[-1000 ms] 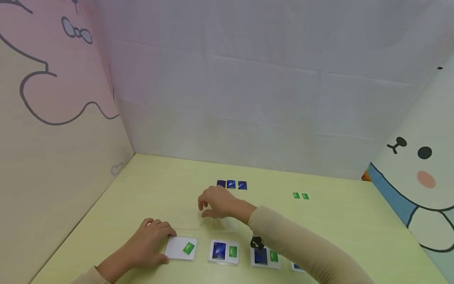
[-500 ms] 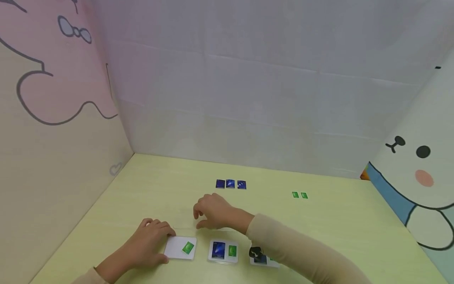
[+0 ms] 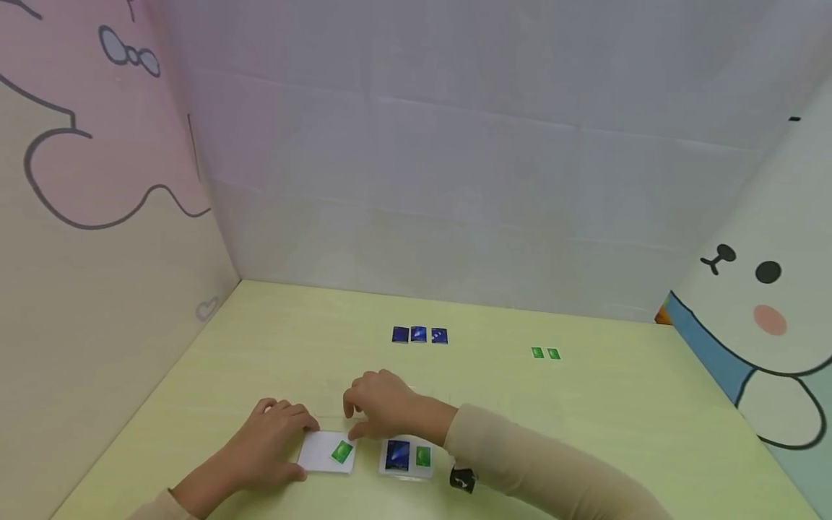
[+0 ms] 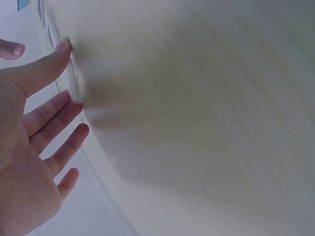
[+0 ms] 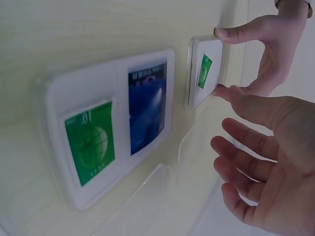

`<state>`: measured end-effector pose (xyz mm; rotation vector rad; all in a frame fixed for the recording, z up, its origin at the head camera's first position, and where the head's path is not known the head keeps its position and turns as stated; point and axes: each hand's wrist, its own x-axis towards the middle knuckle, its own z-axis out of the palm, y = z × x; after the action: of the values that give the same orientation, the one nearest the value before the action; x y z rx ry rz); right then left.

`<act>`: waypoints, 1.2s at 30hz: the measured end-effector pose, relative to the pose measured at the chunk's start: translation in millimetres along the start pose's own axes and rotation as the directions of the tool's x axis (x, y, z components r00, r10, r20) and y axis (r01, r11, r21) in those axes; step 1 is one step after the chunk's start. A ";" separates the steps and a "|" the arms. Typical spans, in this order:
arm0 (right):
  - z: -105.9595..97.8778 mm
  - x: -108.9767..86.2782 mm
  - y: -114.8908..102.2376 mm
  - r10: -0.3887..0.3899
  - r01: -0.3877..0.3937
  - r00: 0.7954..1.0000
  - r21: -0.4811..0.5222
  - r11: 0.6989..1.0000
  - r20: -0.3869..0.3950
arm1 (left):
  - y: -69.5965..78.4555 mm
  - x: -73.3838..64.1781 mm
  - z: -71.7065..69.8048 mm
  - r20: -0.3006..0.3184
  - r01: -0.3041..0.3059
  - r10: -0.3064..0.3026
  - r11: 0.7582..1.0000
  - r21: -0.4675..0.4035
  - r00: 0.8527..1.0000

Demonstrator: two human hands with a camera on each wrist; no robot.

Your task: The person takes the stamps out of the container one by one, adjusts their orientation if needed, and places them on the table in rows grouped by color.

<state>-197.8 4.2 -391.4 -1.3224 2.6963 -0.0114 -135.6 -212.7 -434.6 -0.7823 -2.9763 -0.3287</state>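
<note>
A flat white-backed clear case (image 3: pixel 315 455) sits at the near left of the table, with a tilted green stamp (image 3: pixel 341 452) on its right half. My left hand (image 3: pixel 271 444) grips the case's left end, thumb on the near edge and fingers on the far edge. My right hand (image 3: pixel 385 406) hovers over the case's far right corner, fingers loosely bent and nothing in them. In the right wrist view its thumb overlaps the left fingertips. Just right stands a second case (image 5: pixel 118 73) bearing a blue stamp (image 3: pixel 398 456) and a green stamp (image 3: pixel 423 456).
Clear plastic covers (image 5: pixel 147 196) lie on the table beyond the cases. Farther back, three blue stamps (image 3: pixel 419 334) form a row, with two green stamps (image 3: pixel 545 353) to their right. Walls enclose the table's back and sides. The right sleeve (image 3: pixel 513 451) spans the near right.
My right hand has come nearer and slightly left, from above the clear covers to the first case's corner. The left hand keeps its grip. The sleeve now covers the cases farther right.
</note>
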 end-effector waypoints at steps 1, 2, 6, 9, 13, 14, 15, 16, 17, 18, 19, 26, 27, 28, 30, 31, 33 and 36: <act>0.3 -0.7 -2.1 0.005 -0.005 1.000 0.005 1.000 0.009 | 0.0 -0.2 0.1 -0.002 0.000 0.000 1.000 0.001 1.000; 0.7 -1.5 -4.1 0.011 -0.011 1.000 0.014 1.000 0.018 | 0.1 -0.3 0.2 -0.002 0.001 -0.001 1.000 0.001 1.000; 3.5 -3.4 -10.2 0.025 -0.026 0.999 0.030 0.999 0.043 | 0.2 -0.8 0.1 -0.004 -0.001 0.001 1.000 0.003 1.000; 6.1 -3.9 -13.5 0.043 -0.044 0.998 0.034 0.998 0.049 | -0.2 -0.9 -0.3 -0.006 -0.006 0.006 1.000 0.002 1.000; 9.4 -4.1 -17.3 0.070 -0.072 0.996 0.036 0.997 0.050 | -0.5 -0.6 -1.0 -0.012 -0.014 0.015 1.000 0.006 1.000; 9.9 -4.4 -18.3 0.074 -0.075 0.996 0.033 0.997 0.048 | -0.5 -0.5 -1.1 -0.016 -0.017 0.017 1.000 0.008 1.000; 10.4 -4.4 -19.1 0.078 -0.080 0.996 0.031 0.996 0.047 | -0.5 -0.4 -1.2 -0.019 -0.020 0.020 1.000 0.012 1.000; 10.5 -4.7 -20.1 0.082 -0.084 0.996 0.026 0.996 0.045 | -0.5 -0.3 -1.2 -0.023 -0.022 0.023 1.000 0.014 0.999; 10.6 -5.2 -21.1 0.086 -0.087 0.995 0.020 0.996 0.043 | -0.5 -0.1 -1.3 -0.027 -0.024 0.025 1.000 0.017 0.999; 10.9 -5.3 -21.9 0.093 -0.093 0.995 0.020 0.995 0.041 | -0.5 -0.1 -1.3 -0.030 -0.027 0.027 0.999 0.019 0.999; 11.2 -5.5 -22.8 0.099 -0.100 0.994 0.020 0.995 0.041 | -0.6 -0.1 -1.2 -0.029 -0.027 0.028 0.999 0.019 0.999; 14.1 -4.8 -28.3 0.153 -0.153 0.987 0.004 0.988 0.039 | -0.8 0.2 -2.7 -0.028 -0.030 0.030 0.999 0.015 0.999; 14.8 -4.3 -29.0 0.159 -0.159 0.986 0.000 0.987 0.038 | -0.7 0.2 -3.0 -0.028 -0.030 0.031 0.999 0.016 0.999; 15.1 -3.8 -29.8 0.165 -0.165 0.986 -0.003 0.986 0.037 | -0.7 0.2 -3.3 -0.029 -0.030 0.031 0.999 0.015 0.999; 16.3 -2.4 -31.3 0.176 -0.176 0.984 -0.008 0.984 0.039 | -0.6 0.1 -3.7 -0.028 -0.029 0.029 0.999 0.013 0.999; 16.9 -1.9 -31.9 0.180 -0.180 0.983 -0.012 0.984 0.041 | -0.5 0.1 -3.9 -0.027 -0.028 0.028 1.000 0.012 0.999; 18.0 -1.2 -33.0 0.187 -0.186 0.981 -0.022 0.982 0.047 | -0.3 0.0 -3.6 -0.022 -0.024 0.024 1.000 0.006 0.999; 19.3 -1.3 -34.2 0.194 -0.192 0.979 -0.032 0.981 0.055 | 0.0 -0.4 -2.6 -0.016 -0.020 0.020 1.000 0.002 1.000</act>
<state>-167.7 -14.6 -408.1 -1.0442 2.7716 0.0818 -135.3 -213.4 -432.1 -0.8052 -2.9515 -0.3295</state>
